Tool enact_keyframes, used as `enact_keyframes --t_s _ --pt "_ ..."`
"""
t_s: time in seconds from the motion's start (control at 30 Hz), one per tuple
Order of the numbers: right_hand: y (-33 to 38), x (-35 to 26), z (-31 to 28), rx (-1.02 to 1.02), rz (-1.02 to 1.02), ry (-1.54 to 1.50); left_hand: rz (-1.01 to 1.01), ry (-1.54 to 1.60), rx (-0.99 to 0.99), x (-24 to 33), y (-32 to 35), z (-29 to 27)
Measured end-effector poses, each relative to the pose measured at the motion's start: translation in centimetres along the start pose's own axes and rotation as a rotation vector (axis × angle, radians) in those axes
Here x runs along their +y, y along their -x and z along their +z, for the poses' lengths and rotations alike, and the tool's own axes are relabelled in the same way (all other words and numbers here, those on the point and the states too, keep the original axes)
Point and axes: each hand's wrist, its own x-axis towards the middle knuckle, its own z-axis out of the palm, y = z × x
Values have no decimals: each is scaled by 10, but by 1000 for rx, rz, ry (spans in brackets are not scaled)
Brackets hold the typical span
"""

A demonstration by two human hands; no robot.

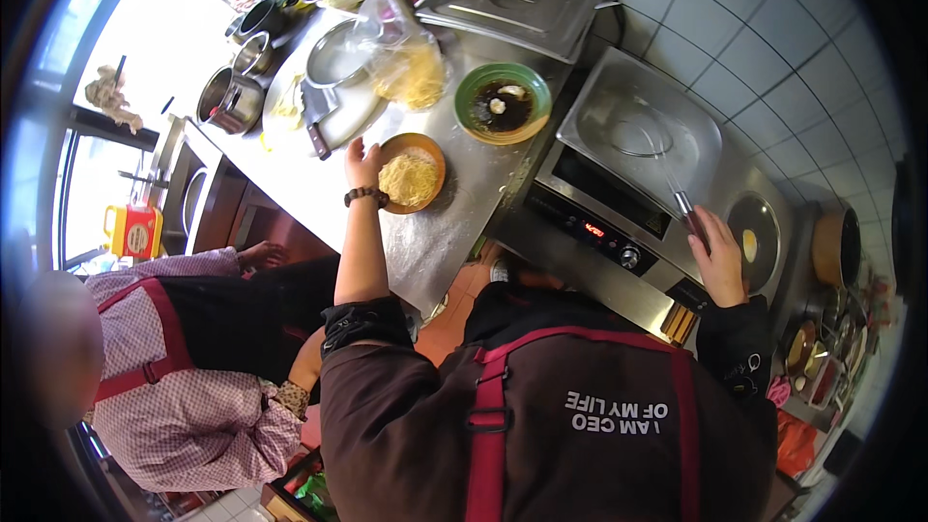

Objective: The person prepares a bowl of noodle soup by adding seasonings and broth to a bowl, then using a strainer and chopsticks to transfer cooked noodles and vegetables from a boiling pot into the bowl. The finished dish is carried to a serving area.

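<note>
Her left hand (362, 160) rested open-fingered on the rim of the light, likely breakable orange noodle bowl (411, 172), while her right hand (717, 256) gripped the strainer handle (688, 214).

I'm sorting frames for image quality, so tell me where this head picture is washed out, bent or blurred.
In the head view, daylight blows out the window and the steel counter at upper left; the fisheye bends the wall tiles toward a dark rim; the person at lower left is blurred; the left hand by the orange bowl and the right hand on a handle stay fairly sharp.
</note>
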Motion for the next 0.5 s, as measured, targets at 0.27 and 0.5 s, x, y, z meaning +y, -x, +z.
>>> enact_keyframes --t_s 0.27,0.5 --pt "-99 -146 109 -266 -522 -363 -878 920 -590 -53 73 -28" --pt "-144 -227 226 -225 -681 -273 -704 902 -585 26 113 -33"
